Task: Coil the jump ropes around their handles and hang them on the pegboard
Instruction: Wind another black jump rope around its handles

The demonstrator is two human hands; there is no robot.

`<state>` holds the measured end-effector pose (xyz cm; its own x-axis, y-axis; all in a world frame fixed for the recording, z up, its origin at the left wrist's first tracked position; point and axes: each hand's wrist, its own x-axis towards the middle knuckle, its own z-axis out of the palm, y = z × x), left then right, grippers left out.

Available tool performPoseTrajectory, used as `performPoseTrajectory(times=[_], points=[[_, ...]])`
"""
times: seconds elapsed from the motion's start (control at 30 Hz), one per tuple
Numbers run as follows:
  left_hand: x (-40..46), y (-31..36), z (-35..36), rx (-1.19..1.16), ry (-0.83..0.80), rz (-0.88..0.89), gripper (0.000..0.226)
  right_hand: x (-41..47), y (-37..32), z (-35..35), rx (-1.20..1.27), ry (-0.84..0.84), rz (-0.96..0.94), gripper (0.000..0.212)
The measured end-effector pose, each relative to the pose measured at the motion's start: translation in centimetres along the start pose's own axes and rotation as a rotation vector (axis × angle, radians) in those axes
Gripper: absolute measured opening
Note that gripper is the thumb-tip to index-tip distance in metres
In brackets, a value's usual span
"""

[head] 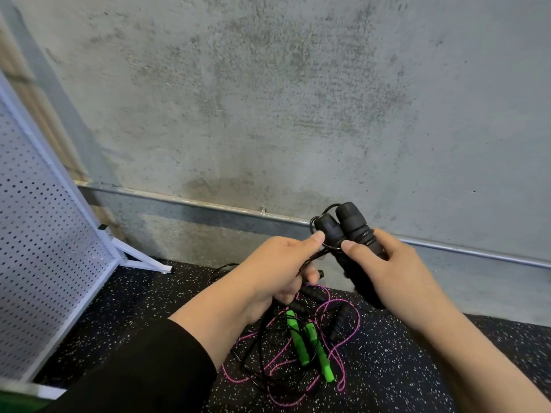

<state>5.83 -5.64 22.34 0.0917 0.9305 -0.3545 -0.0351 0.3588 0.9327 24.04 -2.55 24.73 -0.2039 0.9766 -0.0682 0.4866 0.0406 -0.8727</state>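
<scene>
Above floor | right hand point(396, 272) fingers clamp black handles point(348, 234) | left hand point(280, 269) fingers grip rope point(313, 257)

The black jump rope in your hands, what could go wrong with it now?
Only a few turns of black cord sit on the black handles gripped by the right hand, so they could slip loose. The slack held by the left hand drops into the pile of pink rope and green handles on the floor, so it may snag and drag them up.
</scene>
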Motion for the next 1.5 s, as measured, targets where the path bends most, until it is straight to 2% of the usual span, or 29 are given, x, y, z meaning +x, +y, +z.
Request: performPoseTrajectory(times=[0.1,0.17,0.33,0.43,0.5,0.6,0.67,0.73,0.77,0.83,0.93,1.03,1.1,1.27,1.43,1.5], points=[[-0.1,0.2,-0.2,-0.026,-0.024,-0.089,0.070,0.5,0.7,-0.5,-0.246,0.106,-0.071,0.014],[-0.1,0.1,0.0,-0.037,-0.042,-0.111,0.072,0.5,1.0,-0.5,-0.379,0.105,-0.096,0.022],[0.1,-0.5,0.4,-0.147,-0.068,-0.180,0.069,0.1,1.7,0.7,-0.774,0.038,-0.264,0.051],[0.1,-0.8,0.9,-0.165,-0.001,-0.180,0.058,-0.2,1.6,1.7,-1.039,0.023,-0.350,0.064],[0.4,-1.2,1.0,-0.210,0.086,-0.156,0.052,-0.5,1.4,2.5,-1.045,-0.042,-0.366,0.072],[0.8,-1.3,0.4,-0.202,0.171,-0.071,0.049,-0.4,1.0,2.3,-0.816,-0.167,-0.333,0.078],[0.8,-1.0,0.1,-0.207,0.158,0.002,0.045,-0.2,0.6,1.4,-0.492,-0.120,-0.259,0.070],[0.7,-0.6,0.0,-0.243,0.119,0.052,0.040,0.1,0.4,0.5,-0.027,-0.028,-0.059,0.062],[0.6,-0.5,-0.1,-0.259,0.095,0.068,0.040,0.2,0.3,0.1,0.248,-0.078,0.110,0.060],[0.4,-0.3,-0.1,-0.265,0.063,0.096,0.040,-0.2,0.1,-0.5,0.694,-0.318,0.376,0.060],[0.3,0.0,-0.1,-0.251,0.053,0.116,0.039,-0.7,0.2,-1.3,0.856,-0.609,0.476,0.049],[0.2,0.2,0.0,-0.266,0.039,0.111,0.040,-0.6,0.5,-1.3,0.961,-0.669,0.443,0.053],[0.3,0.2,-0.2,-0.254,0.044,0.099,0.040,-0.4,0.6,-1.1,0.894,-0.593,0.367,0.045],[0.4,0.3,-0.3,-0.255,0.054,-0.005,0.044,-0.8,-0.5,-0.5,0.434,-0.298,0.073,0.025],[0.4,0.3,-0.4,-0.191,0.027,-0.090,0.081,-0.7,-0.2,-0.3,-0.025,-0.024,-0.162,0.023],[0.4,0.2,-0.4,-0.188,0.038,-0.096,0.086,-0.6,-0.2,-0.5,-0.117,-0.008,-0.197,0.026]])
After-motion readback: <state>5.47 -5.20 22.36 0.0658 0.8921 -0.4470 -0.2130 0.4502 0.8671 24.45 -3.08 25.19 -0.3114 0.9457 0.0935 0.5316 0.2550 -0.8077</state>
